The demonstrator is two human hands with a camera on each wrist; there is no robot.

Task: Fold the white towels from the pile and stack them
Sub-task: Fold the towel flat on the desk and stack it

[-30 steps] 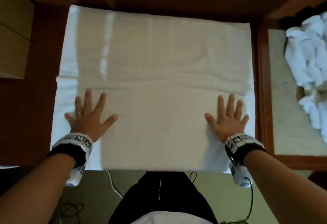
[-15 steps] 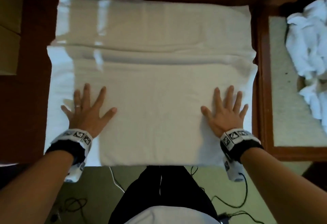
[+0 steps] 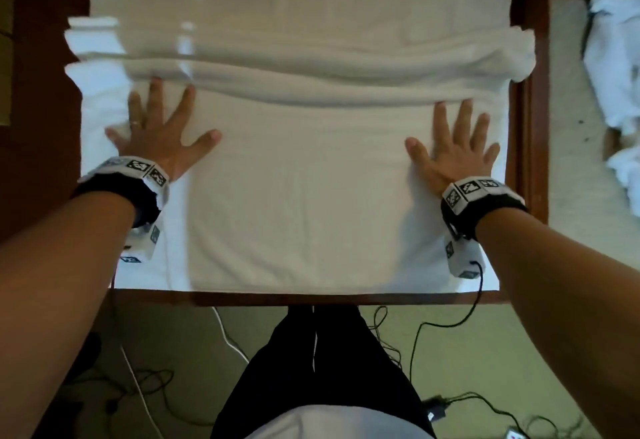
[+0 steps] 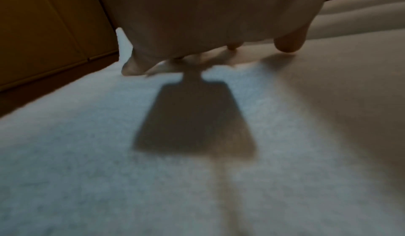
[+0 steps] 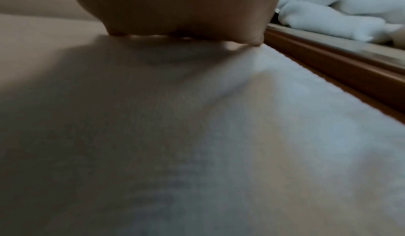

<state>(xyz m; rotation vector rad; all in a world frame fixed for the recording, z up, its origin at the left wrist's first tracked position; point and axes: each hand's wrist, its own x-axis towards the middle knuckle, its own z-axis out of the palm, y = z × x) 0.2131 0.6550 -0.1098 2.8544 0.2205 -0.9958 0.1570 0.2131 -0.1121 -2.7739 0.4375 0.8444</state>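
A large white towel [image 3: 304, 175] lies spread over the dark wooden table, its near part flat and a thick ridge of bunched cloth [image 3: 311, 82] running across it. My left hand [image 3: 157, 133] presses flat on the towel's left side with fingers spread. My right hand [image 3: 453, 151] presses flat on its right side the same way. In the left wrist view the left fingertips [image 4: 289, 42] rest on the towel [image 4: 153, 170]; in the right wrist view the palm [image 5: 175, 11] lies on the cloth [image 5: 219, 135]. A pile of crumpled white towels [image 3: 613, 68] sits at the right.
The pile [image 5: 342, 12] lies on a pale surface [image 3: 575, 196] beyond a raised brown wooden edge [image 3: 530, 147]. The table's near edge [image 3: 311, 298] is just in front of my legs. Cables [image 3: 433, 327] trail over the green floor below. A tan cabinet [image 4: 48, 31] stands at the left.
Both flat hands have slid forward over the towel, away from me, pushing the cloth ahead of them into a thicker ridge. The towel's far part has shifted further back.
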